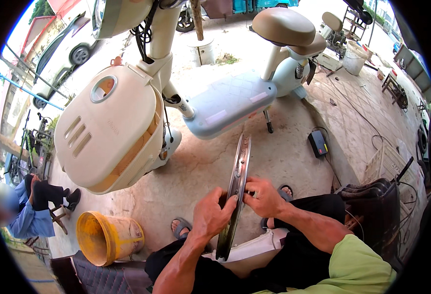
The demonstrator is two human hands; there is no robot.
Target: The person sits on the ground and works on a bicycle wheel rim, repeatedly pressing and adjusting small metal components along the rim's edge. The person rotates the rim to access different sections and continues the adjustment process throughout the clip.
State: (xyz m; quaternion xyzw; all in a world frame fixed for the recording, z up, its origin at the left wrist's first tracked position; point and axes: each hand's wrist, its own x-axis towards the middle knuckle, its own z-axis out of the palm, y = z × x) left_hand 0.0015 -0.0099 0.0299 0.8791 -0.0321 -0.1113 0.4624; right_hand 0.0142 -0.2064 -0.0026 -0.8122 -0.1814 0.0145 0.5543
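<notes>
Pale concrete ground (188,171) is spread across an outdoor yard, and a white car (73,45) is parked at upper left. Nearer, most of the view is taken up by a cream and pale-blue scooter with a ribbed front basket lid and brown-topped seats (230,100). At lower left, a yellow-stained plastic bucket (129,236) is tipped on its side.

In front of the body, between the knees, a narrow, shiny silver metal wheel rim (237,180) is held nearly edge-on, its far end leaned slightly to the right; whether its near end is rested on the lap cannot be told. It is judged to be stiff, fairly light and hard to break, though its polished surface may be slippery; it is best gripped across both side edges.

Both forearms are brought in from below with elbows bent. By the left hand (208,213), the rim is grasped midway, thumb laid on its face and fingers curled behind. By the right hand (266,198), the opposite edge is pinched with bent fingers; how firmly cannot be told.
</notes>
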